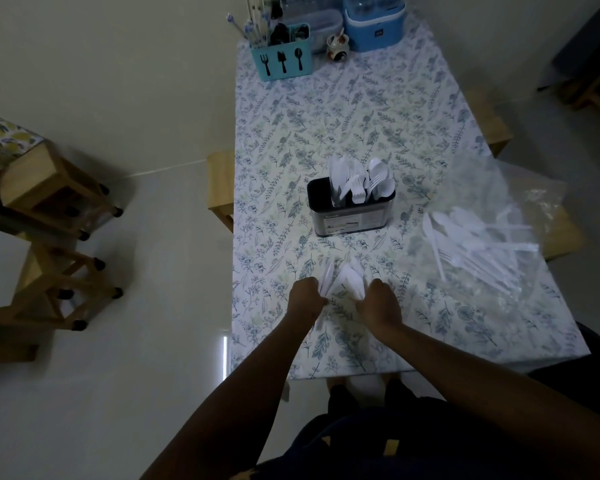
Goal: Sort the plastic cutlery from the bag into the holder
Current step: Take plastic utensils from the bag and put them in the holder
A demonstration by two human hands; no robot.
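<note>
Sorting a handful is the step in hand: left grip [305,299] and right grip [378,303] each clamp white plastic cutlery pieces [343,277], too overlapped to count. Next, I judge, each kind goes into its own slot of the one black rectangular holder [350,220] just beyond. One clear plastic bag [520,188], farther right on the floral bench [326,133], holds more.

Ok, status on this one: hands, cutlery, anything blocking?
Left hand and right hand each grip white cutlery pieces. Holder part-filled; loose cutlery on bag. Path to holder clear.
</note>
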